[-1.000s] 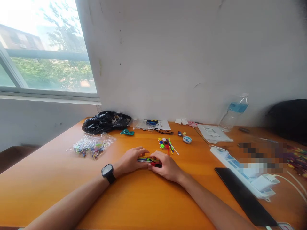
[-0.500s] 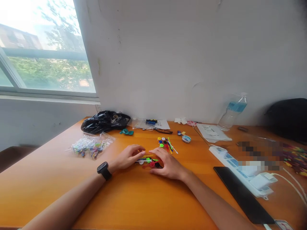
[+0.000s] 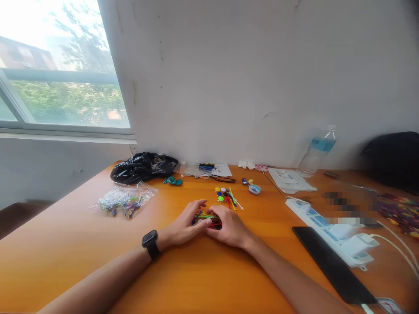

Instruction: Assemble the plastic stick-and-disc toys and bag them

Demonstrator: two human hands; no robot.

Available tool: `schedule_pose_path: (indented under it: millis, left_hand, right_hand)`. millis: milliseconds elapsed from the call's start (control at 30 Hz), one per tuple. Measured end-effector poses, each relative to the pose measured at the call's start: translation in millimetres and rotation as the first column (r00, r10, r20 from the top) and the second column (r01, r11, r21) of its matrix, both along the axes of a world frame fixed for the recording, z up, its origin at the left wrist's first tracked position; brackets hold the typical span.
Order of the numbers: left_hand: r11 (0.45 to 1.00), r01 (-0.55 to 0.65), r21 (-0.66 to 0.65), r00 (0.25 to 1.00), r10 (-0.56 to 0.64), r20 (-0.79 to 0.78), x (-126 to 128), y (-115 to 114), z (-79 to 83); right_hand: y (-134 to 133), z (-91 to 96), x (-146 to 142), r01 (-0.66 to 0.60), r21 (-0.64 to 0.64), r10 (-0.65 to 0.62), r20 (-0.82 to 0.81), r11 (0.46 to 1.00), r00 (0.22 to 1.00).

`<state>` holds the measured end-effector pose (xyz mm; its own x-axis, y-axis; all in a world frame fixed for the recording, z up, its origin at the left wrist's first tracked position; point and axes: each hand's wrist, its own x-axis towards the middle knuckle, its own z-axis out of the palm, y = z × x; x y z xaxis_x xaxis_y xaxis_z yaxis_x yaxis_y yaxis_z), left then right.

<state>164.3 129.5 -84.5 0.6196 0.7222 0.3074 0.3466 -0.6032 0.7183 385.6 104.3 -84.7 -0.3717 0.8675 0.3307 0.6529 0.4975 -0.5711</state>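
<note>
My two hands meet at the middle of an orange wooden table (image 3: 81, 244). Between them lies a small bundle of coloured plastic sticks (image 3: 206, 216) with round ends: green, yellow, red, blue. My left hand (image 3: 188, 224), with a black watch on the wrist, curls its fingers round the bundle's left side. Against the bundle's right side, my right hand (image 3: 229, 226) presses with bent fingers. Both hands rest on the table. A second small group of coloured sticks (image 3: 227, 195) lies just beyond my hands, apart from them.
A clear bag of coloured pieces (image 3: 124, 201) lies at the left, a black plastic bag (image 3: 144, 166) behind it. A white power strip (image 3: 330, 226), a black phone (image 3: 332, 264), papers (image 3: 290, 181) and a water bottle (image 3: 316, 152) stand to the right by the wall.
Half a second ago my hands were slightly apart with the sticks spread loose between them. Now both hands have closed in and pushed the sticks together into a bundle.
</note>
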Motion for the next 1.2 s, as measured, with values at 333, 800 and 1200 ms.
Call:
schedule_pose_path:
  millis: [333, 800, 1200]
  left_hand:
    - [0.942, -0.29, 0.166, 0.954, 0.299, -0.029, -17, 39, 5.1]
    - [0.855, -0.318, 0.409, 0.814, 0.468, -0.346, -1, 177, 15.9]
    - [0.692, -0.576, 0.436, 0.796, 0.596, 0.105, -16, 160, 57.2]
  right_hand:
    - [-4, 12.4, 0, 0.024, 0.116, -0.019, -0.04, 0.993, 0.999]
    - [-13, 16.2, -12, -0.337, 0.095, 0.289, 0.332, 0.937, 0.898]
    - [-18, 34.2, 8, -0.163, 0.11, 0.116, 0.348, 0.98, 0.93]
